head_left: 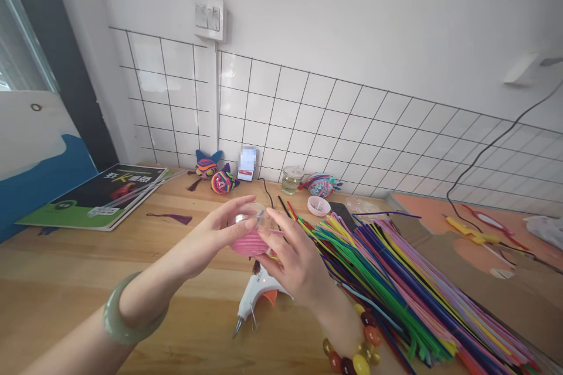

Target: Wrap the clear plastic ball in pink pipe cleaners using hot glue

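Both hands are closed around a clear plastic ball (248,240) whose lower half is covered in rows of pink pipe cleaner. My left hand (220,231) grips it from the left, fingers over the top. On the right side, my right hand (294,258) presses its fingers and thumb against the ball and hides part of it. A dark tassel (256,266) shows just below the ball. Beneath my hands a white glue gun (255,293) lies on the wooden table, its metal nozzle pointing down and left, its handle partly covered by my right hand.
Many coloured pipe cleaners (396,281) spread over the right side. Finished fish-like figures (224,180), a phone (247,164), a glass jar (291,180) and a pink dish (318,206) stand near the wall. A yellow glue gun (472,231) lies far right; a book (97,196) lies left.
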Tool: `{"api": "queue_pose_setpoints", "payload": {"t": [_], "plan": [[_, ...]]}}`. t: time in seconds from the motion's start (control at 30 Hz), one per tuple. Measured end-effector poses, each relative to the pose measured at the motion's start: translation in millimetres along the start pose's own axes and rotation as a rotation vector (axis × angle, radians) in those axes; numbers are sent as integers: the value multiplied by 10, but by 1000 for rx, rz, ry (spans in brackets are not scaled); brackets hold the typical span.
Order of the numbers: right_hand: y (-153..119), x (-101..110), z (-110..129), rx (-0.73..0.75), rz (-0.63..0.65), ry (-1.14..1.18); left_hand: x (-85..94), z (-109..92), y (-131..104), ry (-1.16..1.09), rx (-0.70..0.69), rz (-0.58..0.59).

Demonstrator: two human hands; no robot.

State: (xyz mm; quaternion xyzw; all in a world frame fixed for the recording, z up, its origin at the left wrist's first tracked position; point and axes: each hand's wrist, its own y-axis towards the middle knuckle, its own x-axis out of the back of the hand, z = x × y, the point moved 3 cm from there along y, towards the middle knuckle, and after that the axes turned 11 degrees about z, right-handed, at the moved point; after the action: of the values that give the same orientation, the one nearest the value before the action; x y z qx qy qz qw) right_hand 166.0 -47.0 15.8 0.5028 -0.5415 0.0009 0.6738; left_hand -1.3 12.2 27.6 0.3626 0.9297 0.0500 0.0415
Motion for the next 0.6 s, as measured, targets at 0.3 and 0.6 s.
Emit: {"api": "queue_pose_setpoints", "payload": {"t": [0.3, 0.6], "plan": [[3, -20, -14, -35, 3, 59, -2, 62, 39, -48, 15, -4], [13, 234, -103, -135, -60, 267, 68, 163, 74, -227, 0, 30]]}}
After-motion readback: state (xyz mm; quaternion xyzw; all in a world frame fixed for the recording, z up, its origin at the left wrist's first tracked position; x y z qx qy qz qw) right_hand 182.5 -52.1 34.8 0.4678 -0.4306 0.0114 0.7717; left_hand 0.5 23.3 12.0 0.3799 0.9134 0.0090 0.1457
